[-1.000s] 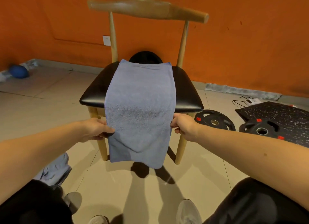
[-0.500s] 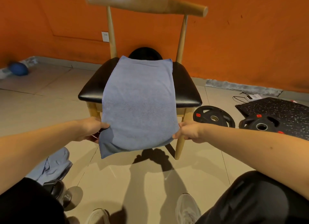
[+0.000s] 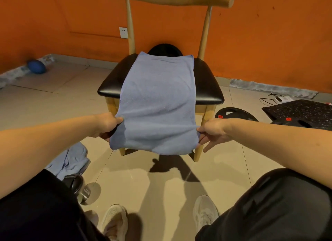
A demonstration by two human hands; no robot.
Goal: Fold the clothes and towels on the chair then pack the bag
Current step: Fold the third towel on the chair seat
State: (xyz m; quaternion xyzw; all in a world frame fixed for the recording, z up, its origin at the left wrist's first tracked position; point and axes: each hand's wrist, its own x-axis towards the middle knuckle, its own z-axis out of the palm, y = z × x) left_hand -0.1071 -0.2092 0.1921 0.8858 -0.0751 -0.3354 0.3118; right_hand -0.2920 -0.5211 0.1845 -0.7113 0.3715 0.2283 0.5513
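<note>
Left hand (image 3: 107,125): fingers curled, pinching the near-left edge of the blue towel (image 3: 156,104). Right hand (image 3: 212,133): thumb and forefinger pinch the near-right edge, lower fingers loosely extended. Towel runs lengthwise over the chair (image 3: 206,86) seat, far end at the seat's back, near end held taut in front of the chair. Pale blue cloth (image 3: 71,160) heaped on the floor, left-front of the chair.

No text can be read: the small red labels on the round black weight plates (image 3: 237,113) at three o'clock and the pale print on the grey cylinder (image 3: 87,193) at seven o'clock are blurred.
</note>
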